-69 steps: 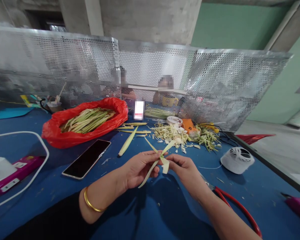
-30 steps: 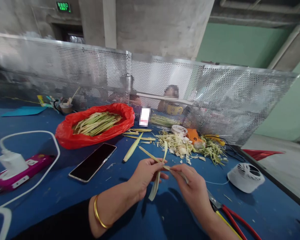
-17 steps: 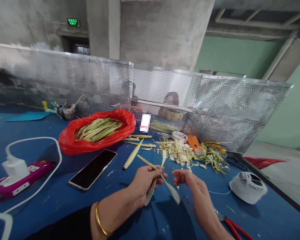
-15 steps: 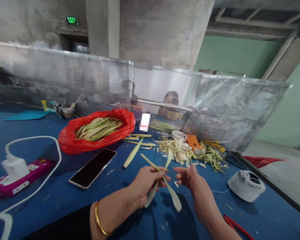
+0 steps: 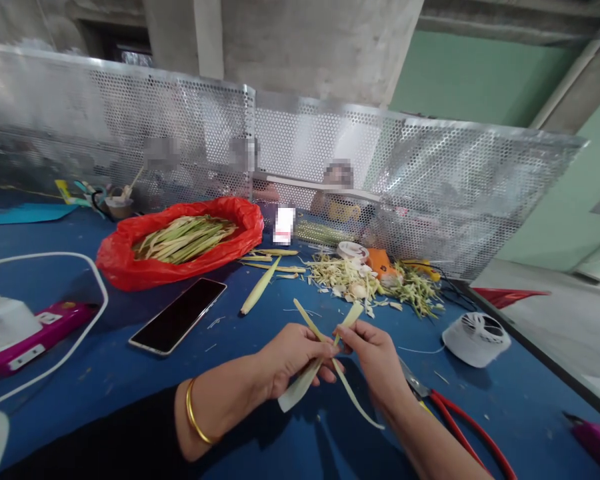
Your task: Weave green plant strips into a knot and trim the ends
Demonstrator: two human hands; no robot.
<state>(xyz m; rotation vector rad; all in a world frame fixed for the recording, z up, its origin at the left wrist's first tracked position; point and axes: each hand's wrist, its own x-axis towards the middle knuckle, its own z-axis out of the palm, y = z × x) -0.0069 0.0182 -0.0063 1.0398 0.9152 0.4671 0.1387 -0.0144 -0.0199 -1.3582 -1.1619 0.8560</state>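
Crossing one another, pale leaf strips [image 5: 299,389] are held in the air above the blue table [image 5: 150,387]. By the left hand [image 5: 297,357] the crossing is pinched between thumb and fingers; by the right hand [image 5: 373,343] the upper right part is pinched with the fingertips, close to the crossing. Four ends can be counted, but whether they belong to two strips or to more cannot be told, because the middle is covered by the fingers. The strips should be light, soft and easily bent, though probably they can be split along the fibre, so they are best taken flat near the crossing, not by a thin tip. Around them are counted one red bag [image 5: 130,272] with many leaves [image 5: 190,239] inside, one black phone [image 5: 180,317], one pale husk [image 5: 260,290], one spool [image 5: 477,350] of white thread and one red-handled tool [image 5: 439,400]. The scraps [image 5: 336,272] are too numerous for counting.
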